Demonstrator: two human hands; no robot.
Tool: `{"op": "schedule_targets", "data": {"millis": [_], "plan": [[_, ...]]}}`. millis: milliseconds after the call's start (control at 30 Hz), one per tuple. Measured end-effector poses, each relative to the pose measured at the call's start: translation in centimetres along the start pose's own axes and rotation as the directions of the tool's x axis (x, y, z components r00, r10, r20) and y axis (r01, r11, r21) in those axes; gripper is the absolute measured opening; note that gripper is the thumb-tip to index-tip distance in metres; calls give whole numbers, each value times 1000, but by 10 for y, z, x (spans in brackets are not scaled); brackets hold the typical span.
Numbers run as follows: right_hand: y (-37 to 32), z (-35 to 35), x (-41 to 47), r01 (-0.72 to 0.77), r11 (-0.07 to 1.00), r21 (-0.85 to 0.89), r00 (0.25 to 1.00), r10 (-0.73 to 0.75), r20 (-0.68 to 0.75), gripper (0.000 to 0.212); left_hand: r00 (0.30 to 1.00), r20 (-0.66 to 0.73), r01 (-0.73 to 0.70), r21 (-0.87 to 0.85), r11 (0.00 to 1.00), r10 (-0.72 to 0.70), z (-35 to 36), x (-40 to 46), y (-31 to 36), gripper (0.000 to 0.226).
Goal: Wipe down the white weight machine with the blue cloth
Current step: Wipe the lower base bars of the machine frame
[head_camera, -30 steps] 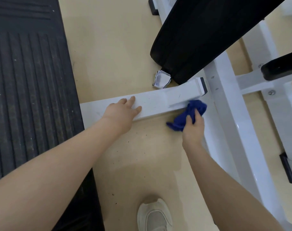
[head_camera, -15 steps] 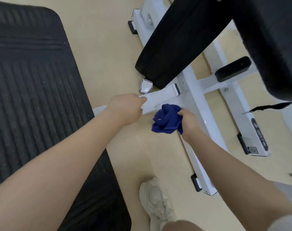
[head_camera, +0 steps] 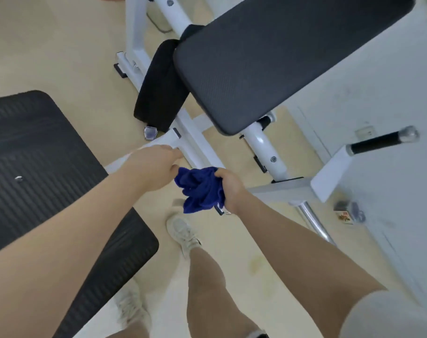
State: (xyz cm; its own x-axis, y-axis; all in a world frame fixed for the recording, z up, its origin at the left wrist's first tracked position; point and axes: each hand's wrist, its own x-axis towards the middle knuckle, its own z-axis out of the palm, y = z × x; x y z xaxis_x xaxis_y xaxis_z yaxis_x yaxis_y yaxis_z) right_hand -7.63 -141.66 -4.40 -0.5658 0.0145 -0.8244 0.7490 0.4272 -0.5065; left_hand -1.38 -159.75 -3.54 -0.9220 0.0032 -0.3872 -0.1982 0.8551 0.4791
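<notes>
Clutching blue cloth [head_camera: 200, 190], right hand [head_camera: 229, 189]; left hand [head_camera: 153, 164] grip on white frame [head_camera: 169, 141], fingers hidden.

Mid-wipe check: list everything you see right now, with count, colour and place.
white steel machine frame: 1, white, centre
black padded bench cushion: 1, black, top right
black roller pad: 1, black, upper centre
black-gripped handle bar: 1, black and chrome, right
ribbed rubber floor mat: 1, black, left
crumpled blue cloth: 1, blue, centre
pale sneakers: 2, off-white, bottom centre
left hand: on frame bar
right hand: grips cloth
</notes>
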Motion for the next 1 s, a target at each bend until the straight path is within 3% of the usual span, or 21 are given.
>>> {"op": "schedule_targets", "data": {"millis": [167, 367, 500, 567, 600, 800, 1000], "plan": [[-24, -77, -90, 25, 997, 70, 995, -18, -101, 14, 976, 157, -165, 88, 982, 149, -47, -25, 91, 42], [-5, -187, -174, 66, 981, 180, 968, -19, -249, 11, 911, 282, -363, 193, 912, 302, -81, -41, 207, 42], [19, -260, -209, 14, 945, 326, 972, 63, -224, 33, 871, 321, -461, 275, 844, 371, -80, -34, 286, 41], [35, -296, -215, 34, 925, 377, 964, 69, -258, 18, 851, 347, -499, 302, 812, 394, -74, -28, 331, 42], [43, -314, -215, 56, 916, 396, 955, 68, -290, 12, 844, 357, -510, 307, 804, 400, -67, -24, 353, 42], [88, -433, -188, 185, 855, 486, 938, -6, -347, 28, 818, 390, -546, 291, 786, 424, 9, 12, 475, 36], [84, -578, -156, 129, 894, 429, 990, -88, -115, 34, 891, 369, -376, 277, 884, 264, 80, 62, 579, 42]]}}
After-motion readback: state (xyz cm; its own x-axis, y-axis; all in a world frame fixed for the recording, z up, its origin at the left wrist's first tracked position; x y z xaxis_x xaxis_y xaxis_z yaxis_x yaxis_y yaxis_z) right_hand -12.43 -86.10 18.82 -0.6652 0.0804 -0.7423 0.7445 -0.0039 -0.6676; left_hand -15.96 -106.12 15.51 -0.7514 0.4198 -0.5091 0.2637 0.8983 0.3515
